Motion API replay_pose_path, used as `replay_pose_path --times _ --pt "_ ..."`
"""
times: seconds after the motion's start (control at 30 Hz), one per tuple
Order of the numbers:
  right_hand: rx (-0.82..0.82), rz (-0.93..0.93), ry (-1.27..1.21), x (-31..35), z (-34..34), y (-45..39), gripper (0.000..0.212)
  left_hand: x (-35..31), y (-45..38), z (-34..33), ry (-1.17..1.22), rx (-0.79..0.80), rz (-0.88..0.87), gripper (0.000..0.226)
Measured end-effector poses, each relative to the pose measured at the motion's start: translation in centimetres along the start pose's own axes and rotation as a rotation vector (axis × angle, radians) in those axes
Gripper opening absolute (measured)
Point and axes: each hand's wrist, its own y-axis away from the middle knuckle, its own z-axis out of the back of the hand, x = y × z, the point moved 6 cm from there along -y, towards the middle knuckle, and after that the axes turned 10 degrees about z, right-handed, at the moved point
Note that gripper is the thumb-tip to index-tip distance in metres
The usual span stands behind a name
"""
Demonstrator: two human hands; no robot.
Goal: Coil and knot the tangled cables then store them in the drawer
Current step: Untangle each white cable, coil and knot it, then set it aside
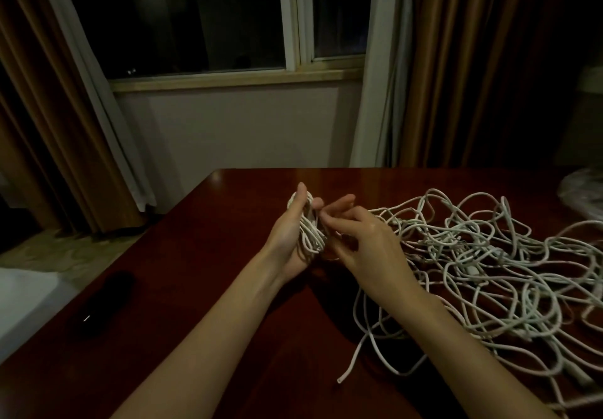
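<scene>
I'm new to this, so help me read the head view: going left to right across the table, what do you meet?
Dark object → left hand gripping a coil → right hand → tangled cables → plastic bag.

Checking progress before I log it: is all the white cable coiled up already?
No, only a small coil sits in the left hand; a big tangled pile covers the table.

The scene is dim and warm-toned, lit from somewhere above and behind the camera. The window [208, 17] at upper centre is black, giving no light. A soft sheen sits on the far edge of the wooden table [228, 288]. Both forearms cast dark shadows onto the tabletop at lower centre. The curtains [473, 60] at right sink into near black (the frame corners too). Straight lines bow outward toward the edges, and detail is soft and slightly noisy throughout.
</scene>
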Motion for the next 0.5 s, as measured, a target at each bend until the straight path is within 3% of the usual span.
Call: replay_pose_path --times 0.07,0.27,0.5 --pt "0.036 -0.038 -0.078 -0.1 -0.3 0.0 0.036 -0.4 -0.2 0.6 0.149 -0.013 -0.033 0.052" --pt "-0.028 -0.171 -0.247 -1.4 1.7 -0.4 0.006 -2.2 0.2 2.2 0.372 -0.078 -0.187 0.049" --pt "0.065 -0.214 -0.234 -2.3 1.9 -0.5 0.008 -2.7 0.3 2.1 0.236 -0.04 -0.153 0.046"
